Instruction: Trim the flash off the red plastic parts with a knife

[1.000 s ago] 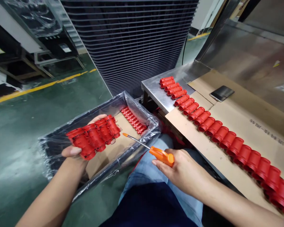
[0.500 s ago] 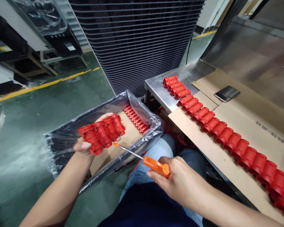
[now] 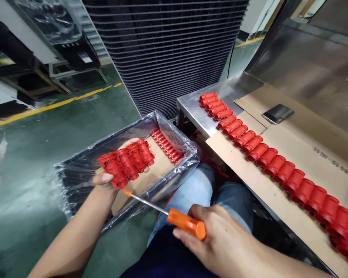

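My left hand (image 3: 106, 181) holds a block of joined red plastic tubular parts (image 3: 126, 162) on its palm, above a plastic-lined crate. My right hand (image 3: 217, 239) is shut around the orange handle of a screwdriver (image 3: 186, 223). The screwdriver's thin steel shaft points left, and its orange tip sits just below the red block, close to my left hand. It does not clearly touch either one. A row of similar red parts (image 3: 165, 146) lies on cardboard inside the crate (image 3: 75, 181).
A long row of red parts (image 3: 278, 166) lies on cardboard (image 3: 281, 193) over a steel table (image 3: 197, 112), with a phone (image 3: 277, 114) beyond it. A black louvred unit (image 3: 162, 58) stands ahead. My jeans-clad knees lie below, and green floor (image 3: 23, 173) spreads left.
My right hand and the screwdriver have moved down and toward me, and the tip now sits lower beside the red block. My left hand and the block have shifted only slightly.
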`<action>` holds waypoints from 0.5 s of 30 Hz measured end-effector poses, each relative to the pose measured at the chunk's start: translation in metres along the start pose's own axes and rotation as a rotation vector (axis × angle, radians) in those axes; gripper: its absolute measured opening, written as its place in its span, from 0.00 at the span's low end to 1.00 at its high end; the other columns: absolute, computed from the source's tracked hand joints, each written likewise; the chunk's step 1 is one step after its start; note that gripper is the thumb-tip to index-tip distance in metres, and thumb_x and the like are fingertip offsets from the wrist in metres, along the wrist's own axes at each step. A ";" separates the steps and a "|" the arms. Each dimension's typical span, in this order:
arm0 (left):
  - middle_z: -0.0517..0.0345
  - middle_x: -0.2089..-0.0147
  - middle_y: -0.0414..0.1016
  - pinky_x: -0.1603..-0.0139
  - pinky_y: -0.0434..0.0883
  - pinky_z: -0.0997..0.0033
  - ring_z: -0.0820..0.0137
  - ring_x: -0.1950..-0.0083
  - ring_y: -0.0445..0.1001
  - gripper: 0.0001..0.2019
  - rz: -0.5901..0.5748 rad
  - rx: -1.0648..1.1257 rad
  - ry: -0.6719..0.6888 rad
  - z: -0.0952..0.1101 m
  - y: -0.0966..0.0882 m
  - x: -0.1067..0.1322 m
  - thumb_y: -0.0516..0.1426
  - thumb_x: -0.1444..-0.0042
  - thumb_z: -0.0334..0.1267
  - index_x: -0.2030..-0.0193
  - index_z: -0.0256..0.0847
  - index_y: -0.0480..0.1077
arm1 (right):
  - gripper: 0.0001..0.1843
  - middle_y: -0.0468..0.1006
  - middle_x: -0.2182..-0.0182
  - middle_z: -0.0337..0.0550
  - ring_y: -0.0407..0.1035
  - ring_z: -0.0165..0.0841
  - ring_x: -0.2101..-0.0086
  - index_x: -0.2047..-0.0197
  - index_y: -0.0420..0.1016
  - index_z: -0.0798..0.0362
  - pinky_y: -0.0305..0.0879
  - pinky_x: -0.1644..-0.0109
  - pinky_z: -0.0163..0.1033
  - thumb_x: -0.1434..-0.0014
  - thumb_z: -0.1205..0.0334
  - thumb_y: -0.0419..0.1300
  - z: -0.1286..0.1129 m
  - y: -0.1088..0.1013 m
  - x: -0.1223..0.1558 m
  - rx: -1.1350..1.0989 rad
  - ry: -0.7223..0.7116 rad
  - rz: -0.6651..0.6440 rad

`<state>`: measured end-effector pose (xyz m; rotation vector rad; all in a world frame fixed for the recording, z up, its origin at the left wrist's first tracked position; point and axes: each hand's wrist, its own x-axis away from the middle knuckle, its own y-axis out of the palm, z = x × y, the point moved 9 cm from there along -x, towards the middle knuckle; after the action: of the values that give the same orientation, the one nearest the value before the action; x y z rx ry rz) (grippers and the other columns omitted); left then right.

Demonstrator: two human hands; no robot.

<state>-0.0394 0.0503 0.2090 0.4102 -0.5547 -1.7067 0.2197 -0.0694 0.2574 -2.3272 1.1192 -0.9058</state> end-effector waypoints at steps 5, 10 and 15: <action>0.34 0.31 0.77 0.40 0.78 0.27 0.28 0.37 0.80 0.56 -0.037 0.012 0.014 0.001 0.000 -0.001 0.69 0.67 0.46 0.24 0.45 0.65 | 0.23 0.76 0.77 0.40 0.69 0.31 0.77 0.66 0.76 0.50 0.54 0.72 0.37 0.27 0.41 0.60 0.018 -0.001 0.003 -0.069 0.045 0.024; 0.32 0.27 0.72 0.43 0.77 0.28 0.25 0.30 0.73 0.55 -0.080 0.083 -0.014 -0.006 -0.012 0.011 0.68 0.61 0.59 0.24 0.47 0.63 | 0.31 0.79 0.76 0.40 0.76 0.35 0.75 0.61 0.79 0.52 0.71 0.67 0.39 0.29 0.31 0.59 0.093 0.022 0.002 -0.512 0.141 0.063; 0.30 0.24 0.68 0.50 0.76 0.32 0.21 0.27 0.68 0.58 -0.090 0.076 -0.053 -0.023 -0.014 0.018 0.66 0.62 0.72 0.25 0.48 0.62 | 0.38 0.84 0.73 0.49 0.81 0.43 0.70 0.67 0.78 0.53 0.77 0.60 0.46 0.38 0.21 0.62 0.160 0.087 -0.003 -0.741 0.199 0.025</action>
<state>-0.0417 0.0316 0.1821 0.4507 -0.6499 -1.7907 0.2836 -0.1067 0.0915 -2.8153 1.8042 -0.8160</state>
